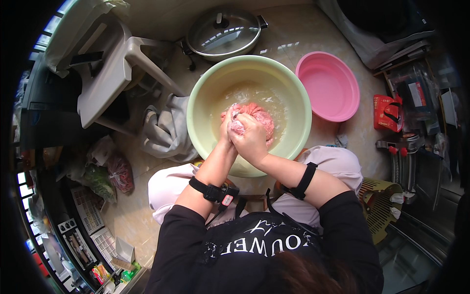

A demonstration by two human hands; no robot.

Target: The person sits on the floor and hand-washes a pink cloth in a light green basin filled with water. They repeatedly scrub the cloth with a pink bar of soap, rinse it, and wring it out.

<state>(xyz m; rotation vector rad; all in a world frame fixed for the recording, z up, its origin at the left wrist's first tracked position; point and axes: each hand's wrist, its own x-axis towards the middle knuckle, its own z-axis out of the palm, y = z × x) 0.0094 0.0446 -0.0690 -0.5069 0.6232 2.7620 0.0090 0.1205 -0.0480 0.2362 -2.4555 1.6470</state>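
A pale green plastic basin stands on the floor between my knees, with cloudy water in its bottom. A wet pink cloth lies bunched in the water, and part of it is squeezed between my hands. My left hand grips the cloth from the left, its fingers partly hidden. Pressed against it, my right hand is closed around a foamy fold of the same cloth. Both hands are low inside the basin, near its middle.
Right of the green basin sits a pink basin. Beyond is an electric pan with a glass lid. A plastic chair and a crumpled grey cloth are at left. A red bag and an olive slotted basket are at right.
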